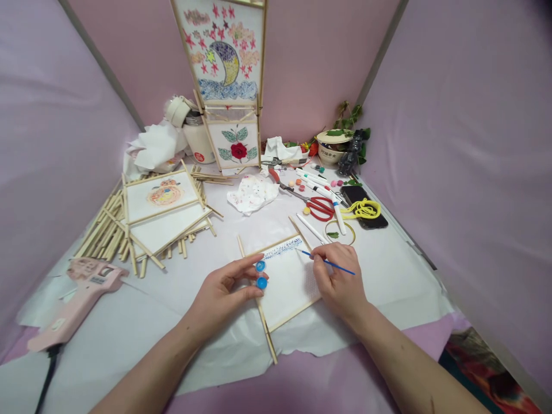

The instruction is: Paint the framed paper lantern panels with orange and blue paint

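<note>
A stick-framed white sheet (pixel 284 287) lies on the covered table, with a band of blue dabs (pixel 282 247) along its far edge. My right hand (pixel 340 276) pinches a thin blue paintbrush (pixel 340 267), its tip at the sheet just below the blue band. At the sheet's left edge, my left hand (pixel 228 290) holds two small blue paint pots (pixel 261 282) between thumb and fingers, one above the other.
Wooden sticks (pixel 103 236) and framed pictures (pixel 164 195) lie at left, near a pink glue gun (pixel 81 299). Behind stands a tall painted panel (pixel 235 141). Red-handled scissors (pixel 319 208), markers (pixel 338 214), yellow cord (pixel 364 210) and a phone (pixel 376 219) are at right.
</note>
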Demonstrator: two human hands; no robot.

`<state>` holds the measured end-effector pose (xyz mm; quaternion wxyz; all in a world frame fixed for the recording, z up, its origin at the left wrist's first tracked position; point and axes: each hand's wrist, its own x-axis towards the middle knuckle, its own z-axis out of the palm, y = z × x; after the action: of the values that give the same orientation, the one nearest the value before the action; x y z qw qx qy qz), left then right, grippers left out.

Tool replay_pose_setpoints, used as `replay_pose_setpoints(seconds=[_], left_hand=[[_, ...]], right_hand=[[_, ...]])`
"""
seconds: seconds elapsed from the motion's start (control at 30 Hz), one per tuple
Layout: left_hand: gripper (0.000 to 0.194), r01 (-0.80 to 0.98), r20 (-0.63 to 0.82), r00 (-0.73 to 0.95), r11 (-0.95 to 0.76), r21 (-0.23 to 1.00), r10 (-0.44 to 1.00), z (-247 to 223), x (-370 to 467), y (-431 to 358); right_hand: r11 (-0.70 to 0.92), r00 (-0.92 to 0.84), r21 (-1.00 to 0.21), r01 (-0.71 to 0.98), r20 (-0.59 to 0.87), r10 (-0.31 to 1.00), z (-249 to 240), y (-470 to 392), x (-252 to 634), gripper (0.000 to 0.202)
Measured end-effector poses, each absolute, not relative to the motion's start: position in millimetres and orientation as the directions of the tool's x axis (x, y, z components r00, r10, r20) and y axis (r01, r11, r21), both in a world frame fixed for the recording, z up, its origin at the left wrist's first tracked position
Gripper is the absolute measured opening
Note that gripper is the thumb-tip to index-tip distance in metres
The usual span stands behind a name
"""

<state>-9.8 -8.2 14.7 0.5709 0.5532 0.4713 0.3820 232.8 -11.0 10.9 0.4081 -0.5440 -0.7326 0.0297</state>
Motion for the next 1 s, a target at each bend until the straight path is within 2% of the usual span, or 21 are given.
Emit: replay_pose_setpoints(seconds=[0.27,0.47,0.67,0.87,1.0], left_hand=[[0.051,0.09,-0.123,0.255,0.103,0.991,0.959,14.4,-10.3,-8.0],[0.051,0.077,-0.124,0.258,0.108,0.991,0.958,13.9,-10.4,-8.2],[0.05,0.086,-0.128,0.258,0.109,0.99,0.958,15.6,-10.3,-8.7],[0.05,0.094,-0.127,0.266,0.106,0.99,0.955,14.9,-11.6,-8.7],[0.05,0.093,-0.134,0.26,0.113,0.989,0.956,14.6,-11.1,-8.9]], right_hand=[[0.353,-0.047,-0.414,0.839,0.591,0.805,11.4,-7.0,237.6,0.011],[0.391,-0.062,-0.482,0.784,0.566,0.822,11.4,-8.6,236.1,0.013],[0.353,-0.037,-0.454,0.818,0.571,0.82,11.5,-8.5,235.7,0.011],[0.421,-0.092,-0.521,0.743,0.543,0.834,10.1,-11.2,230.9,0.013],[0.394,-0.057,-0.515,0.761,0.552,0.832,10.4,-11.9,229.8,0.012]])
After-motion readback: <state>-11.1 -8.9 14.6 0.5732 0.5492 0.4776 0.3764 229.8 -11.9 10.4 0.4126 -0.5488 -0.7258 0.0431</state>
